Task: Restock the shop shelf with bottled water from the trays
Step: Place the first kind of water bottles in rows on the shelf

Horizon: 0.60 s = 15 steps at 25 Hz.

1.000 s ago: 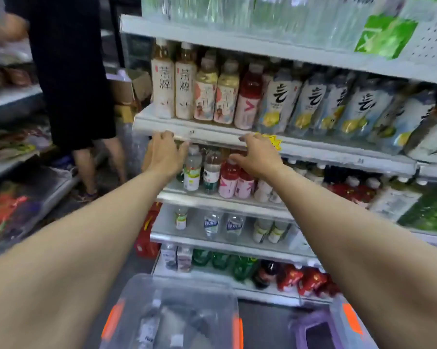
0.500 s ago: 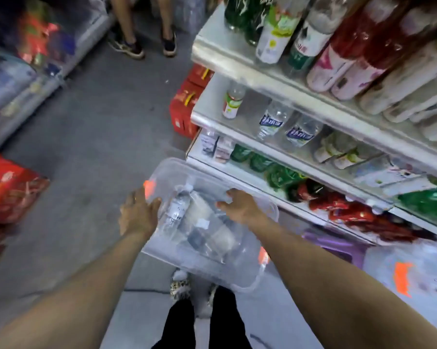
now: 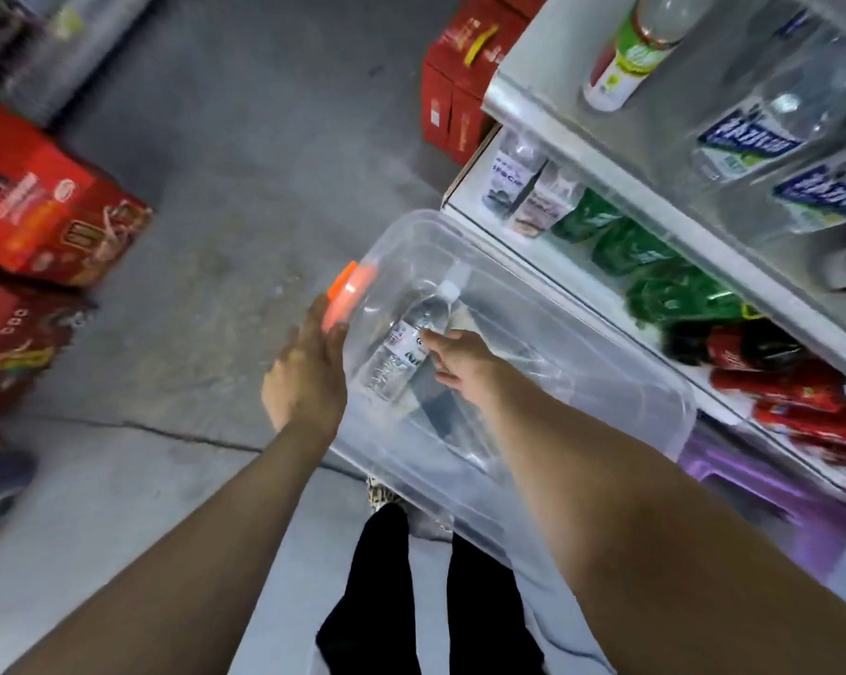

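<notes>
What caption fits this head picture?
Right hand grips a water bottle in the clear tray; left hand open at its side.

A grey concrete floor [image 3: 206, 138] runs down the aisle, with a thin crack crossing it at the lower left. Red printed cardboard cartons [image 3: 46, 211] stand on it at the left. More red cartons with yellow handles [image 3: 452, 85] sit against the end of the white metal shop shelf [image 3: 533, 97] on the right. A purple plastic stool [image 3: 752, 489] stands low beside that shelf. The light is soft and even.
</notes>
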Each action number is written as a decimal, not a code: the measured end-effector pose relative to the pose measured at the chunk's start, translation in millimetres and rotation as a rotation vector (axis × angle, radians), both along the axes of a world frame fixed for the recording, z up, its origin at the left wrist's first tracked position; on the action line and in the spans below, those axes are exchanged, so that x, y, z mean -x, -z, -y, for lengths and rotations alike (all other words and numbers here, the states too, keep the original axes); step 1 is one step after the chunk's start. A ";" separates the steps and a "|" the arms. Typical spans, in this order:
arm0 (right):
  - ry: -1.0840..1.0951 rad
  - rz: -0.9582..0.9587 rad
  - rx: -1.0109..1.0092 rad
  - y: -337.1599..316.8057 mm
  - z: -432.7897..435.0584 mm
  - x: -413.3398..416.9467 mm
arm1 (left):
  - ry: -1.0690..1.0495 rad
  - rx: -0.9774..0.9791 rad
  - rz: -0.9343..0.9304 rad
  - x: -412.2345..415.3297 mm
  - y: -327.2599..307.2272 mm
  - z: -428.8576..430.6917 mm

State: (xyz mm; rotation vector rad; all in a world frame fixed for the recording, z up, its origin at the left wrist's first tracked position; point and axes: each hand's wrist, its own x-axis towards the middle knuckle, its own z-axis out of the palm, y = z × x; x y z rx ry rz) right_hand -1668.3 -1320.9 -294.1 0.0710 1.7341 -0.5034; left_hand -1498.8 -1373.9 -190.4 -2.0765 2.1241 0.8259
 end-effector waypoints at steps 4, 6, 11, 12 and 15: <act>0.164 0.051 -0.066 18.2 13.5 -12.3 | -0.043 0.000 -0.049 -0.9 -1.1 2.1; 0.276 0.076 -0.055 21.3 14.8 -15.5 | -0.056 -0.003 -0.075 -2.5 -1.4 2.5; 0.335 0.130 0.023 16.0 4.9 -19.3 | -0.055 0.005 -0.089 -1.9 1.5 1.6; 0.363 0.162 0.060 12.7 0.6 -20.3 | -0.053 0.006 -0.090 -2.5 2.2 1.7; 0.435 0.246 0.154 7.8 -11.8 -20.0 | -0.060 -0.011 -0.095 -4.7 3.1 2.7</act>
